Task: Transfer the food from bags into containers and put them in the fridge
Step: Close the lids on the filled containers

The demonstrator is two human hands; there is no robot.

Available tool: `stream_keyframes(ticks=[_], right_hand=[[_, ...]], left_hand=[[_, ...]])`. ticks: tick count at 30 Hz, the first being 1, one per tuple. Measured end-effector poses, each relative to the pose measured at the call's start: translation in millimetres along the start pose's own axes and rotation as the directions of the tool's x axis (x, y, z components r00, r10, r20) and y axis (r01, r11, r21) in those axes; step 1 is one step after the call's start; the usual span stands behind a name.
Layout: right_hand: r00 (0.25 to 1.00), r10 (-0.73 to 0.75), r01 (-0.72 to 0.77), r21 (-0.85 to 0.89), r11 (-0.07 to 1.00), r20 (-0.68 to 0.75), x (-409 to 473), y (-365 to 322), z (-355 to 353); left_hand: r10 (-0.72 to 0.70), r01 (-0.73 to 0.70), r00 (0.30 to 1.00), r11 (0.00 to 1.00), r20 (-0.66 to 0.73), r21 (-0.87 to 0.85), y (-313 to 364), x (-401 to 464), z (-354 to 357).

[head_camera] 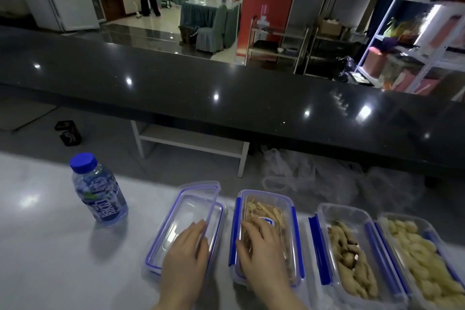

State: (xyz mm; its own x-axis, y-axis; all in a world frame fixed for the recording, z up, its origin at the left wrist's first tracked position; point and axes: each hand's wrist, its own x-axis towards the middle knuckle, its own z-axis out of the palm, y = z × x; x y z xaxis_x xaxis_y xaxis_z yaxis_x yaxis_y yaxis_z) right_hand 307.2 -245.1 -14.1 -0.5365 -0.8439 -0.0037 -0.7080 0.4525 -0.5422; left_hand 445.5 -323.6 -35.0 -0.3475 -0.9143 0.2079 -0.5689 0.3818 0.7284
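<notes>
Several clear containers with blue rims stand in a row on the white counter point(50, 259). The leftmost, an empty container point(219, 211), has a loose lid point(186, 209) lying askew on it, and my left hand point(186, 254) rests on that lid. Beside it a lidded container of pale yellow strips point(264, 209) lies under my right hand point(261, 254), whose fingers are spread flat on its lid. Further right are an uncovered container of brown pieces point(349, 257) and one of pale yellow chunks point(422, 259).
A water bottle with a blue cap point(98, 194) stands at the left of the counter. Crumpled clear plastic bags point(302, 173) lie beyond the containers. A dark stone ledge point(226, 93) runs across behind. Shelving point(415, 40) stands at the far right.
</notes>
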Motion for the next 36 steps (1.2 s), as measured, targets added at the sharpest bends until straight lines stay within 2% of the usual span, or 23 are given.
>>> stream_keyframes(ticks=[3,8,12,14,16,19,21,23,26,29,32,36], right_hand=[[0.999,-0.036,0.034,0.105,0.994,0.026,-2.1,-3.9,-6.2],[0.997,-0.052,0.031,0.334,0.942,0.055,-8.8,6.8,-26.6],[0.995,0.035,-0.077,0.522,0.849,0.090,-22.7,38.1,-65.1],[0.995,0.088,-0.093,0.599,0.795,0.038,-29.2,64.5,-85.6],[0.988,0.155,-0.123,0.661,0.741,0.010,-37.5,92.5,-105.7],[0.954,0.283,-0.133,0.710,0.691,-0.096,-48.3,137.9,-129.8],[0.916,0.370,-0.157,0.709,0.688,-0.156,-56.7,166.5,-142.7],[0.893,0.416,-0.193,0.688,0.699,-0.171,-63.1,191.3,-151.5],[0.890,0.422,-0.243,0.604,0.759,-0.172,-65.0,220.0,-159.3],[0.909,0.394,-0.290,0.471,0.833,-0.137,-60.8,232.3,-159.4],[0.925,0.358,-0.287,0.383,0.878,-0.129,-54.5,233.8,-156.1],[0.943,0.325,-0.289,0.298,0.910,-0.077,-45.0,229.2,-151.0]], left_hand=[[0.042,-0.067,0.973,0.993,-0.229,-0.099,13.0,2.0,-16.9],[0.074,-0.197,0.920,0.937,-0.386,-0.289,55.9,-8.0,-21.6],[-0.059,-0.137,0.934,0.851,-0.351,-0.507,114.1,-33.3,3.4],[-0.153,-0.074,0.935,0.798,-0.320,-0.598,145.4,-46.0,22.9],[-0.248,-0.030,0.927,0.699,-0.282,-0.714,175.2,-57.9,45.4],[-0.324,0.086,0.937,0.575,-0.131,-0.813,205.6,-71.8,86.2],[-0.304,0.156,0.952,0.600,-0.043,-0.784,209.9,-79.9,118.3],[-0.250,0.218,0.967,0.693,0.055,-0.687,208.6,-87.4,146.4],[-0.201,0.275,0.961,0.786,0.192,-0.553,206.9,-91.0,173.3],[-0.195,0.291,0.947,0.859,0.256,-0.421,199.6,-91.2,189.9],[-0.215,0.275,0.952,0.912,0.217,-0.304,197.1,-88.3,197.6],[-0.254,0.288,0.954,0.925,0.162,-0.247,192.6,-81.5,200.4]])
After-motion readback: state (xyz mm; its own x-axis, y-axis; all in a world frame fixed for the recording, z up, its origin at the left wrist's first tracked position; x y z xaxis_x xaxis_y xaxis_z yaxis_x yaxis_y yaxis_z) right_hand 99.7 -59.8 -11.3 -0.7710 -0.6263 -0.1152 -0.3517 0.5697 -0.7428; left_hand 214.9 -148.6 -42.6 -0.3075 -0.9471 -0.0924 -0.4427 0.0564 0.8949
